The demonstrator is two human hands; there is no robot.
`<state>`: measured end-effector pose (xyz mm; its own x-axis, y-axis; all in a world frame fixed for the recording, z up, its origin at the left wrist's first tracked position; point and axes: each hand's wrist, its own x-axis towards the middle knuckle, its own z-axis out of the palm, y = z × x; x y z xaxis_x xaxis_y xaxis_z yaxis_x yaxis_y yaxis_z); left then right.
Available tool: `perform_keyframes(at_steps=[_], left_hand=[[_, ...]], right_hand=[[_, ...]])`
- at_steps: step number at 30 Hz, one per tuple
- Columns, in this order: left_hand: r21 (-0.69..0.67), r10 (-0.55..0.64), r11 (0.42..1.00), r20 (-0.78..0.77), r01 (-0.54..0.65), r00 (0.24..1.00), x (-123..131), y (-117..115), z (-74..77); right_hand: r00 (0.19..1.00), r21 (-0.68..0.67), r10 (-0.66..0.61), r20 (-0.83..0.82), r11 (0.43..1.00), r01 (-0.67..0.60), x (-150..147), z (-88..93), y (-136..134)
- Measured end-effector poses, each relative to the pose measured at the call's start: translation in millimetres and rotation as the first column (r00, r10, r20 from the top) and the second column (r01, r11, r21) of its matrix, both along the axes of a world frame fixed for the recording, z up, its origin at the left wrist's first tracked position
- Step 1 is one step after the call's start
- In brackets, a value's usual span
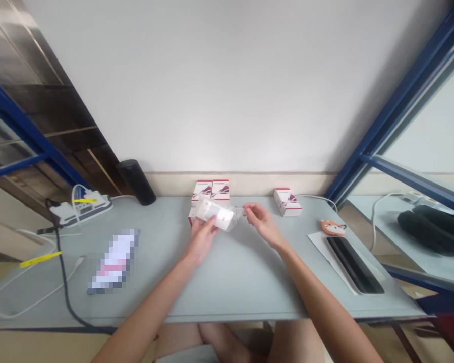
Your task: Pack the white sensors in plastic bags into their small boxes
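Note:
My left hand [203,237] is closed around a white box-shaped item [224,218] inside a clear plastic bag [234,220]. It is held tilted above the middle of the table. At the bag's right end, my right hand [260,220] has its thumb and fingers pinched together on the plastic edge. Just behind the bag stand red-and-white boxes, among them a left box [202,188] and a right box [220,188]; the bag and my left hand partly hide a lower one [191,217].
Another red-and-white box [287,202] lies at the back right. Near the right edge are a dark phone [353,264] on white paper and an orange object [333,228]. On the left are a black cylinder [136,182], a power strip [82,209], cables and a blurred-out device [114,262].

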<state>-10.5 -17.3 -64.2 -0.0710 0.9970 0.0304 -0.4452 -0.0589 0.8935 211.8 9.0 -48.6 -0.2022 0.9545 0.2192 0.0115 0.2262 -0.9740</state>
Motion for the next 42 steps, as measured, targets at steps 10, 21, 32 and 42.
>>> perform_keyframes(at_steps=[10,21,32,42], left_hand=[[0.035,-0.115,0.993,0.0,0.115,0.993,2.0,-2.9,-2.5],[0.008,-0.142,0.99,0.01,0.142,0.99,1.1,-1.7,-4.9],[-0.007,-0.129,0.992,-0.037,0.129,0.991,3.4,-3.2,-5.6],[0.035,-0.204,0.977,-0.141,0.211,0.969,3.5,-5.7,-3.4]], right_hand=[[0.986,-0.031,0.156,-0.06,0.987,-0.158,-20.2,-14.5,-2.6],[0.992,-0.042,0.094,-0.086,0.994,-0.098,-16.5,-11.9,-1.5],[0.99,-0.026,0.034,-0.134,0.999,-0.038,-16.2,-16.1,2.8],[0.934,-0.168,-0.014,-0.356,0.985,-0.049,-12.2,-16.6,6.8]])
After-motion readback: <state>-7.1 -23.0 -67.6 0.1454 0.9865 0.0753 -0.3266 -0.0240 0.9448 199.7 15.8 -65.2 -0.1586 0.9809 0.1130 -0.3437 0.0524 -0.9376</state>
